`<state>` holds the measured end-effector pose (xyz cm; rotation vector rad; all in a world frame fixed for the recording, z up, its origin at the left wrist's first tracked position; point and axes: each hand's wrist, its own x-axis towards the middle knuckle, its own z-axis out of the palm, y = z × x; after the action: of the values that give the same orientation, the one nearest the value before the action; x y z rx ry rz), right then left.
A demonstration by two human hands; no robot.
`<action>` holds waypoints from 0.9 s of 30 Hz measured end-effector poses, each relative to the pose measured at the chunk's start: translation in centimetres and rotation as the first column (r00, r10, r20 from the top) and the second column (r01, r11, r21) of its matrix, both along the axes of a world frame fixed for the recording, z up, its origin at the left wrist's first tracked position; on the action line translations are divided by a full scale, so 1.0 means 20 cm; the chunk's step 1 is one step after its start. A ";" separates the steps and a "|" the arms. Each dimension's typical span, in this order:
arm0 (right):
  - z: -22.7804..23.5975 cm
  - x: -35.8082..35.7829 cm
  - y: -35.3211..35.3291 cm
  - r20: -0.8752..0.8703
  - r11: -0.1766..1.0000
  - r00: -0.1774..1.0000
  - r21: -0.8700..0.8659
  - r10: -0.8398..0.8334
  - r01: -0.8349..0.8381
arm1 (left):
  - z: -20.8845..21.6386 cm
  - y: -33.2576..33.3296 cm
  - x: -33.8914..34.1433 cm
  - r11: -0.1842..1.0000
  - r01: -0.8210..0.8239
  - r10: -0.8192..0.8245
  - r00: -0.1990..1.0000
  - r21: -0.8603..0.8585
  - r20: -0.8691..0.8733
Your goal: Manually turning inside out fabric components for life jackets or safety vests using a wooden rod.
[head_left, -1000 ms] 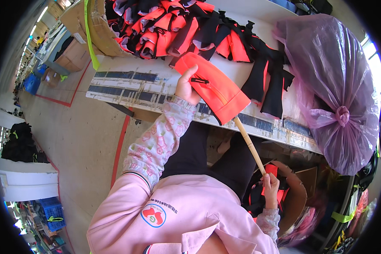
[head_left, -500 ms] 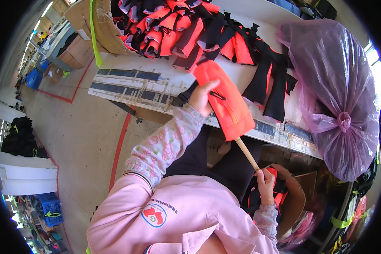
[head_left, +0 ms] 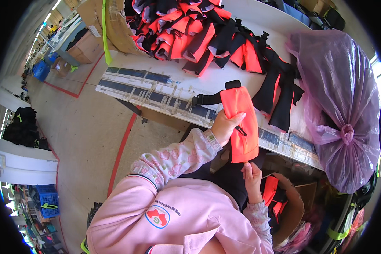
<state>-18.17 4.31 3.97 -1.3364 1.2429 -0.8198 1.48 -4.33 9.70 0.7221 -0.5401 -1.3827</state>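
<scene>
A bright orange pouch (head_left: 244, 108) with a black zipper pull hangs in front of the table edge, a black strap with a buckle (head_left: 200, 100) sticking out from its upper end. My left hand (head_left: 224, 128) is closed around the pouch's left side, thumb across the front. Below the pouch's lower end, my right hand (head_left: 252, 177) is closed on a wooden stick (head_left: 246, 163). Only a short bit of the stick shows between my fingers and the pouch; the rest is hidden, apparently inside it.
On the white table (head_left: 156, 91) lies a heap of orange and black pieces (head_left: 173, 34), spilling from a cardboard box (head_left: 116, 25). A tied purple plastic bag (head_left: 338, 84) stands at the right. Under the table's right side is a round-edged carton (head_left: 298, 207) with more orange-black pieces.
The pouch has come down and turned more upright, its black strap now showing to the left. My right hand has risen to the pouch's lower end, and most of the stick has disappeared from sight.
</scene>
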 end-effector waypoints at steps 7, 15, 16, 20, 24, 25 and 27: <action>0.05 0.01 -0.01 -0.011 1.000 1.000 -0.003 0.029 -0.029 | 0.03 0.00 0.03 0.998 0.046 -0.048 0.996 -0.037 -0.069; 0.01 -0.20 -0.01 -0.298 0.958 0.952 -0.286 -0.073 -0.016 | 0.17 0.04 0.16 0.979 0.139 -0.162 0.975 -0.149 -0.150; -0.01 -0.23 0.02 -0.296 0.957 0.952 -0.290 -0.076 -0.014 | 0.18 0.03 0.18 0.978 0.141 -0.164 0.975 -0.153 -0.147; -0.06 -0.33 0.10 -0.227 0.970 0.962 -0.222 -0.153 0.101 | 0.20 -0.02 0.29 0.974 0.087 -0.117 0.984 -0.209 -0.134; -0.03 -0.34 0.11 -0.167 0.959 0.961 -0.217 -0.221 0.183 | 0.22 -0.03 0.30 0.974 0.104 -0.137 0.977 -0.200 -0.161; -0.01 -0.32 0.10 -0.167 0.961 0.963 -0.213 -0.214 0.176 | 0.22 -0.02 0.29 0.973 0.119 -0.148 0.979 -0.196 -0.143; 0.02 -0.27 0.07 -0.162 0.962 0.964 -0.210 -0.210 0.174 | 0.22 -0.01 0.26 0.971 0.139 -0.164 0.979 -0.192 -0.120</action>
<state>-23.66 5.78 4.39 -1.4895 1.4861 -0.9932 6.77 -4.53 14.07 0.4416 -0.6156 -1.4897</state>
